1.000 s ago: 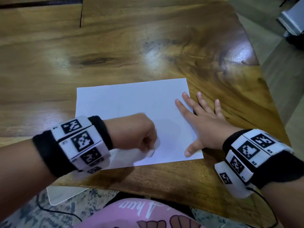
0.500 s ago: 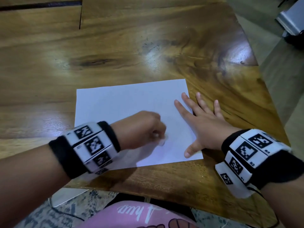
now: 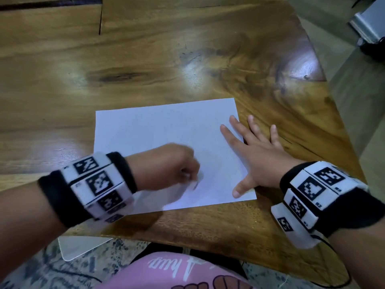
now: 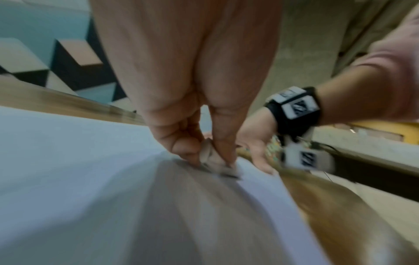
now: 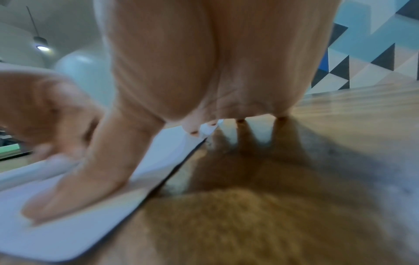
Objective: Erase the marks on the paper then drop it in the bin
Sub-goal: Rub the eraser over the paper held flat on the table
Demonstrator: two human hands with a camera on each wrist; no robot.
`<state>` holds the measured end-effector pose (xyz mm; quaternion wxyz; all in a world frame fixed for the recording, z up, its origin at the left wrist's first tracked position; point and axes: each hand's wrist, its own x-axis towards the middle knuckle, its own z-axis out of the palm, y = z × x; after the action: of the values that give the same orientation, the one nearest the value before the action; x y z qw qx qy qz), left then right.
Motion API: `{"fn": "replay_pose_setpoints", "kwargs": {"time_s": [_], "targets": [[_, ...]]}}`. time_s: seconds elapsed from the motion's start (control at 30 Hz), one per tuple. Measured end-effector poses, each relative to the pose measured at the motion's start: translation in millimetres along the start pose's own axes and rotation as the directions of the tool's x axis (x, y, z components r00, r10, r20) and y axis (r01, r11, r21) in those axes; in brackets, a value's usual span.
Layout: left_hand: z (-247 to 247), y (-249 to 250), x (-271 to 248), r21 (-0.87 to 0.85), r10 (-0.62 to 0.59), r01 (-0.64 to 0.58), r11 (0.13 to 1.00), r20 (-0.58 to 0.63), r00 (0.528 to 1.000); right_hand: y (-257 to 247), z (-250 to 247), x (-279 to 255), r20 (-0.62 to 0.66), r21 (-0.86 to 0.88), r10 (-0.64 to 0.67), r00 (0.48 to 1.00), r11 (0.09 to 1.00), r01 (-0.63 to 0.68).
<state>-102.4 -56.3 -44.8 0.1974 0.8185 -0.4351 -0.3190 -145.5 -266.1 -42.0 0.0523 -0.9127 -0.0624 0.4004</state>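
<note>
Left hand's fingers [image 4: 181, 152] are pinching a small eraser [image 4: 213, 159] down on the paper [image 3: 166, 130], which lies flat near the tabletop [image 3: 145, 59] edge. The right hand [image 3: 260, 157] is spread flat across its right edge. Rub too hard and the sheet could crumple, I reckon; no bin in sight.

White paper [image 3: 166, 130] on glossy brown wood-grain table [image 3: 145, 49].

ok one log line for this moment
step: erasing | left hand: pinches eraser on paper | right hand: flat, pins paper edge | bin: unseen
</note>
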Motion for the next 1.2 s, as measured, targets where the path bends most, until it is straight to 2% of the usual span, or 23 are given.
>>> {"fn": "replay_pose_setpoints", "kwargs": {"time_s": [0.1, 0.2, 0.33, 0.4, 0.53, 0.63, 0.73, 0.87, 0.93, 1.07, 1.2], "targets": [[-11.5, 5.0, 26.7, 0.034, -0.009, 0.013, 0.999, -0.118, 0.993, 0.3, 0.2, 0.9, -0.005, -0.007, 0.004, 1.000, 1.000, -0.004], [-6.6, 1.0, 20.7, 0.051, 0.026, -0.020, 0.999, -0.121, 0.992, 0.7, 0.1, 1.0, -0.004, -0.006, 0.005, 1.000, 1.000, -0.005], [-0.2, -7.0, -9.8, 0.022, -0.016, 0.015, 1.000, 0.058, 0.998, 1.5, 0.2, -0.2, 0.001, 0.005, -0.004, 1.000, 1.000, 0.004], [-4.7, -4.1, -4.5, 0.045, -0.006, 0.002, 0.999, 0.091, 0.996, 1.4, 0.2, -0.4, 0.005, 0.009, -0.004, 1.000, 1.000, 0.004], [-8.1, 18.3, 37.9, 0.051, 0.048, -0.046, 0.998, -0.053, 0.997, 1.2, 0.8, 0.7, -0.004, 0.000, -0.003, 1.000, 1.000, 0.003], [2.4, 33.7, 55.3, 0.015, 0.043, -0.042, 0.999, -0.069, 0.997, 1.2, 1.2, 0.5, -0.014, 0.007, -0.006, 1.000, 1.000, 0.006], [14.0, 26.2, 40.8, 0.014, 0.086, -0.085, 0.996, -0.090, 0.992, 1.2, 1.0, 0.0, -0.016, 0.011, -0.006, 1.000, 1.000, 0.006], [18.3, 10.4, 2.1, 0.003, 0.058, -0.058, 0.998, 0.070, 0.996, 1.9, 1.6, 0.8, -0.014, 0.007, -0.007, 1.000, 1.000, 0.007], [13.5, 10.4, 0.3, 0.014, 0.059, -0.061, 0.998, 0.096, 0.994, 1.6, 1.7, 1.5, -0.013, 0.003, -0.006, 1.000, 1.000, 0.006], [0.1, 24.4, 35.8, 0.046, 0.061, -0.060, 0.997, -0.036, 0.997, 1.7, 2.2, 2.3, -0.015, -0.001, -0.007, 1.000, 1.000, 0.007], [7.4, 26.5, 40.9, 0.071, 0.107, -0.104, 0.992, -0.042, 0.993, 2.9, 2.6, 2.1, -0.024, 0.002, -0.010, 1.000, 1.000, 0.010]]}}
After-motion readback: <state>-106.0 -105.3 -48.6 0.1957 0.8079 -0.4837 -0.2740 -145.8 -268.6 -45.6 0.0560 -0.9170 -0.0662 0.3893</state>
